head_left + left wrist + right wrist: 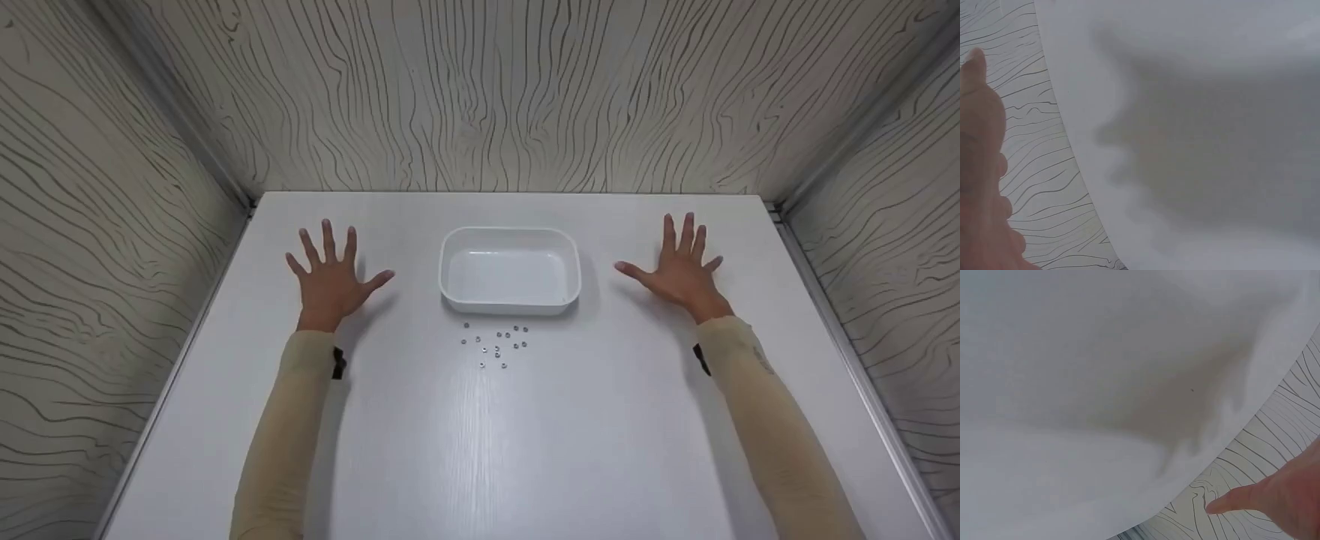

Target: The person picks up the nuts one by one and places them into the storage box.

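Observation:
A white rectangular tub with rounded corners stands toward the back of the white table. In front of it lie several small metal nuts, scattered loosely; they are too small to tell their exact kind. My left hand is spread with straight fingers to the left of the tub, holding nothing. To the tub's right, my right hand is spread likewise and holds nothing. Each wrist view shows part of a hand, the left hand and the right hand, with a soft shadow on the table.
The white table reaches the patterned back wall. Side walls with the same wavy lines flank it, and metal rails run along the left and right edges. Dark bands show at the sleeve cuffs.

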Motion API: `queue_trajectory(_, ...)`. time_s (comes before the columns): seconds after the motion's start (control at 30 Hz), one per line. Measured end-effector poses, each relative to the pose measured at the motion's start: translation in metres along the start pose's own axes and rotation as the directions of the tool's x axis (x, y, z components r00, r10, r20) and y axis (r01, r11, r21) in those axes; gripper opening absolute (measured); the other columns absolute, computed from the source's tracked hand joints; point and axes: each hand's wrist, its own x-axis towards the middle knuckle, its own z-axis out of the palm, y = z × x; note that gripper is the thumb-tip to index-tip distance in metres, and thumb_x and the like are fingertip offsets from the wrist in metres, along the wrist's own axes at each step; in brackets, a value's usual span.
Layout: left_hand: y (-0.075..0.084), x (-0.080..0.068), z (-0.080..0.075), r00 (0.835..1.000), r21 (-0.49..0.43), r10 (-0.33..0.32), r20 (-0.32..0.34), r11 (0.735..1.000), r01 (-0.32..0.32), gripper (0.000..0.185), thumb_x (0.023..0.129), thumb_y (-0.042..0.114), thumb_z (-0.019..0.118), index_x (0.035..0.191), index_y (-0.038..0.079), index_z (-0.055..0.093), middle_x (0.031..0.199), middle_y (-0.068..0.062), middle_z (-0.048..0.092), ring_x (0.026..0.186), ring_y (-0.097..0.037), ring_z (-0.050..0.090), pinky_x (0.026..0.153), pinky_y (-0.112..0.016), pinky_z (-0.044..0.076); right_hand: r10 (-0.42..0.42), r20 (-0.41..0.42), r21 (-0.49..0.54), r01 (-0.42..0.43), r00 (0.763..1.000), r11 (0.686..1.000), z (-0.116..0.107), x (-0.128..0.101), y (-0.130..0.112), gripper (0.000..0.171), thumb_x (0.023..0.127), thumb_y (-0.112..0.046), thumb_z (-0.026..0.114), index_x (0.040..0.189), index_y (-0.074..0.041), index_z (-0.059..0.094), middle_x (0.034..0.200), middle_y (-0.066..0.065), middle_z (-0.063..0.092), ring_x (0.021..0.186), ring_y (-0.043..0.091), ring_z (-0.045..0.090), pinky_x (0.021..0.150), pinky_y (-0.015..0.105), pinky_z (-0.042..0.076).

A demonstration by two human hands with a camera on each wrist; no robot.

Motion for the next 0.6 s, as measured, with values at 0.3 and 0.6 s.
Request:
queue_trajectory(0.3,-0.003,-0.006,-0.004,1.000,-0.011,0.005,0.014,1.000,-0.005,0.111,0.091,0.091,0.036,0.171,0.019,0.008,0.177,-0.019,-0.014,0.160,-0.057,-0.011,0.124,-0.086,0.005,0.010,-0.004,0.024,-0.010,1.000,1.000,0.000,0.002,-0.011,0.137,0.084,-0.094,0.046,0.164,-0.008,-0.025,0.172,0.029,-0.024,0.158,0.058,-0.018,0.109,0.097,-0.006)
queue_trajectory(0.6,-0.001,-0.015,-0.004,0.998,-0.053,0.060,-0.021,0.997,-0.061,0.102,0.097,0.080,0.045,0.170,0.015,0.016,0.177,-0.024,-0.005,0.161,-0.055,0.009,0.129,-0.076,0.018,-0.032,-0.050,0.015,0.033,0.998,0.999,0.009,-0.003,-0.020,0.131,0.087,-0.091,0.044,0.167,-0.003,-0.010,0.173,0.035,-0.003,0.160,0.057,-0.006,0.118,0.091,0.000)
